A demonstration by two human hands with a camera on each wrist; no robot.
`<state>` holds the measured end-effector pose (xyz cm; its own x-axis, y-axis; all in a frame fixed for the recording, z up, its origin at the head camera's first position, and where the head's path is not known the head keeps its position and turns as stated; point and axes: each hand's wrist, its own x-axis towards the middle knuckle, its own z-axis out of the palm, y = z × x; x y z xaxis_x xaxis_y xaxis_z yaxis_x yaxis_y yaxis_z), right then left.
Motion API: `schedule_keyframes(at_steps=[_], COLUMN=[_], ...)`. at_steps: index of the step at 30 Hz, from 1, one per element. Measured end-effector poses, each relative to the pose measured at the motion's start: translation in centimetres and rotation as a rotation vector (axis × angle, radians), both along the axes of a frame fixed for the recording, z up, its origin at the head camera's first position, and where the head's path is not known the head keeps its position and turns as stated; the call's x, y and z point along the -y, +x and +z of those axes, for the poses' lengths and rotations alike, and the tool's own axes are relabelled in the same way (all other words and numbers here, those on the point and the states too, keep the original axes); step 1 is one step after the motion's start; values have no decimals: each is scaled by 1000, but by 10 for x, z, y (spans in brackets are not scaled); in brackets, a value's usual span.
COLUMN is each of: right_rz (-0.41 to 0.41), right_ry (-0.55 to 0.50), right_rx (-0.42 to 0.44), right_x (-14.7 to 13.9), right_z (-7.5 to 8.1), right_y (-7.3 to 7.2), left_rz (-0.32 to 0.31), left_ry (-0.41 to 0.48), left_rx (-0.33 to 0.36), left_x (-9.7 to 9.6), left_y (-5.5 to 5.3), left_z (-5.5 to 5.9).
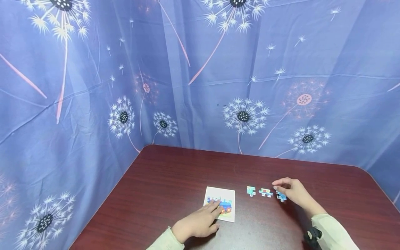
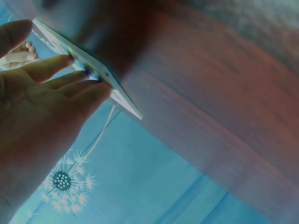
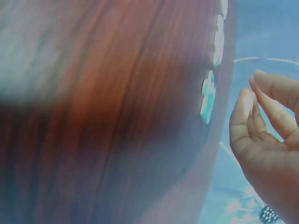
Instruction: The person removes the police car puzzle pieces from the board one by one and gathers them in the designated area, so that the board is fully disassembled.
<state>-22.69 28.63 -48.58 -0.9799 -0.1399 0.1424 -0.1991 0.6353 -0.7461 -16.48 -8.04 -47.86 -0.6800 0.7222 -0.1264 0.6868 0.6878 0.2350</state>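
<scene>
Three knobbed jigsaw pieces (image 1: pixel 265 193); left hand (image 1: pixel 200 221), fingers straight, on squarish board (image 1: pixel 230 217); right hand (image 1: pixel 293 191), fingers narrow.

Left hand (image 1: pixel 200 222) covers part of the puzzle board (image 1: pixel 227 198). Right hand (image 1: pixel 296 192) partly hides rightmost puzzle piece (image 1: pixel 281 197). Table (image 1: pixel 175 180): near edge cut off.

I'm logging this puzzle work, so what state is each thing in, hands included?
Left hand: fingers extended, resting on the puzzle board.
Right hand: fingers curved, holding nothing.
Puzzle board: lying flat, partly covered by the left hand.
Left jigsaw piece: loose, flat on the table.
Middle jigsaw piece: loose, flat.
Right jigsaw piece: loose, flat, partly hidden in the head view.
Dandelion-print curtain: hanging, creased.
</scene>
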Motion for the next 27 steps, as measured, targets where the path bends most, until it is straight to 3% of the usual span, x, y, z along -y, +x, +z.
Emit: schedule_keyframes(at_steps=[7,18,27], right_rz=[44,128,254], right_ry=[-40,-78,-92], right_rx=[-19,-6,11], right_x=[17,53,98], right_z=[5,8,10], right_y=[-4,-16,-22], left_rz=[-2,-11,-41], left_ry=[-29,-32,-52], left_rx=[-49,-56,-59], left_x=[0,-3,-9], left_y=[1,7,17], left_z=[-3,-2,-1])
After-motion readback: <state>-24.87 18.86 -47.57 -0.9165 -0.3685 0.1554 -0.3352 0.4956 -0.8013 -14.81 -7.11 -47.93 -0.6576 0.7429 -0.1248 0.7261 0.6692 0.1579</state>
